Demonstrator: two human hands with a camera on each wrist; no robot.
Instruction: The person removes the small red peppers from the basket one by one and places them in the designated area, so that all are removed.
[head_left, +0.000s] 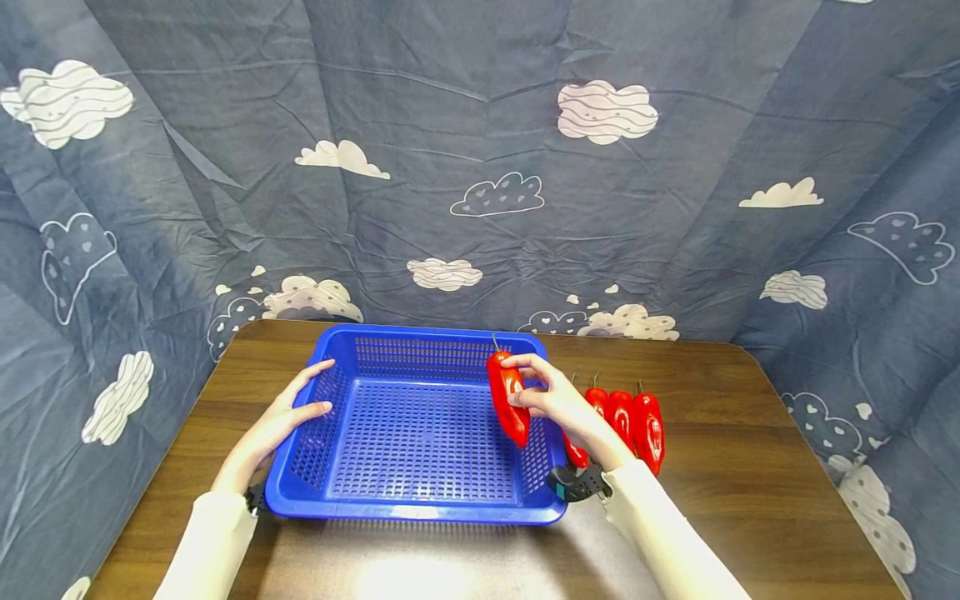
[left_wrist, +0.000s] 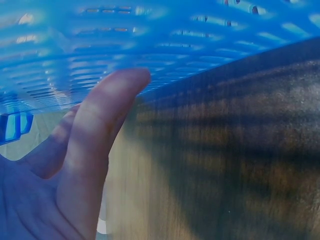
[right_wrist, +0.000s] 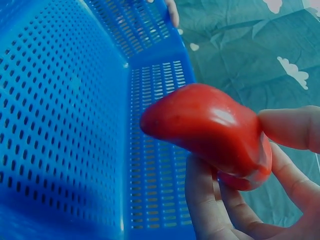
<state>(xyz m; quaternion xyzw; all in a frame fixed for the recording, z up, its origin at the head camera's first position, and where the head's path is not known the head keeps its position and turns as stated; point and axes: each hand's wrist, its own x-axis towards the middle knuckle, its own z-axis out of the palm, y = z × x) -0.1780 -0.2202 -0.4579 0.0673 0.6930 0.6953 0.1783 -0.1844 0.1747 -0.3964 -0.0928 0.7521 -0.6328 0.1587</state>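
Note:
A long red pepper (head_left: 507, 400) with a thin green stem is held in my right hand (head_left: 546, 392), pinched between thumb and fingers over the right end of a blue plastic basket (head_left: 420, 510). In the right wrist view the pepper's tip (right_wrist: 165, 117) points towards the basket's interior. My left hand (head_left: 279, 417) grips the basket's left rim, with thumb and index finger reaching over it. From the left wrist, other fingers (left_wrist: 95, 135) show against the outside of the slotted wall. The basket floor (head_left: 427, 442) is bare.
Several more red peppers (head_left: 647, 429) lie side by side on the wooden table (head_left: 735, 467), right of the basket and partly behind my right forearm. A dark cloud-patterned cloth (head_left: 420, 225) hangs along the table's far edge and sides.

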